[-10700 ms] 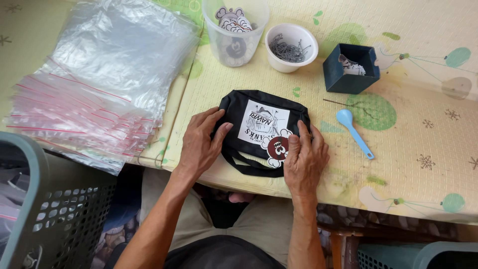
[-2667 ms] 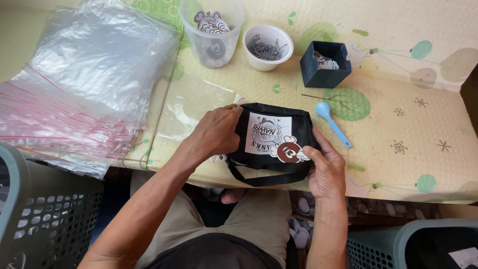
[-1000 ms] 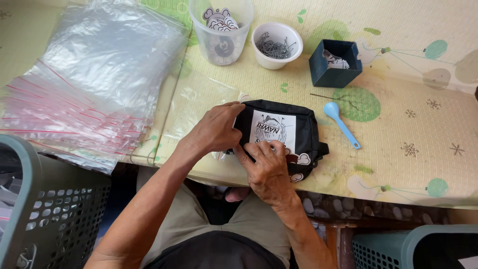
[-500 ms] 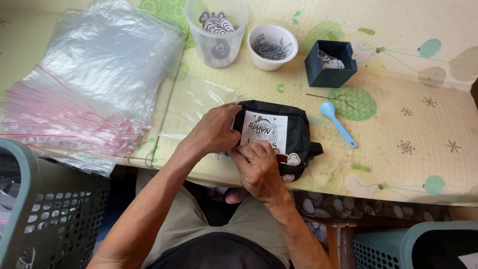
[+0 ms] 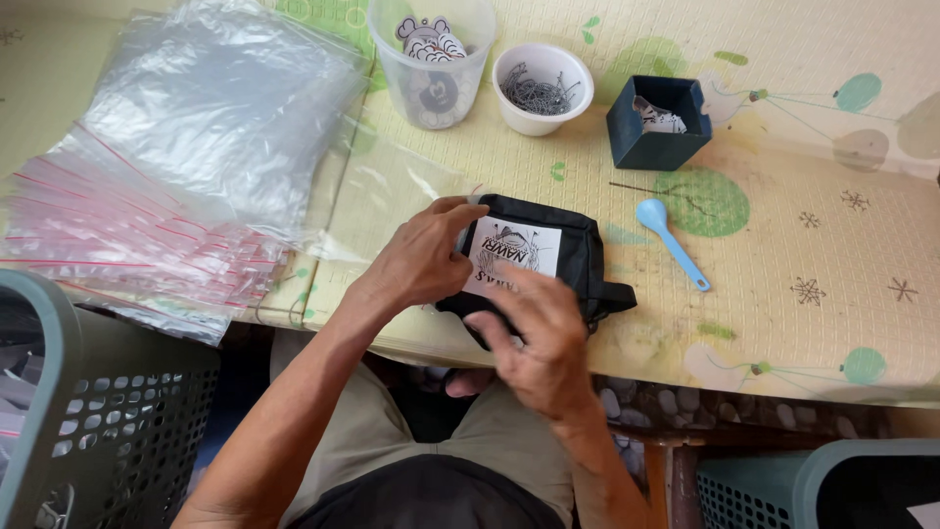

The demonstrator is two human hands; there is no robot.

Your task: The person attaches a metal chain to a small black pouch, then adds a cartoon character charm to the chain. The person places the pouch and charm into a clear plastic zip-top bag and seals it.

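Gripping a black pouch [image 5: 578, 257], both hands, left [image 5: 421, 260] and right [image 5: 539, 333].

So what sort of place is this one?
Probably a small home packing bench: a stack of clear zip bags, tubs of parts like the white cup of metal chains, and both hands on a small black pouch.

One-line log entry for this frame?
left hand: grips small black fabric pouch | right hand: over pouch front | blue plastic spoon: beside
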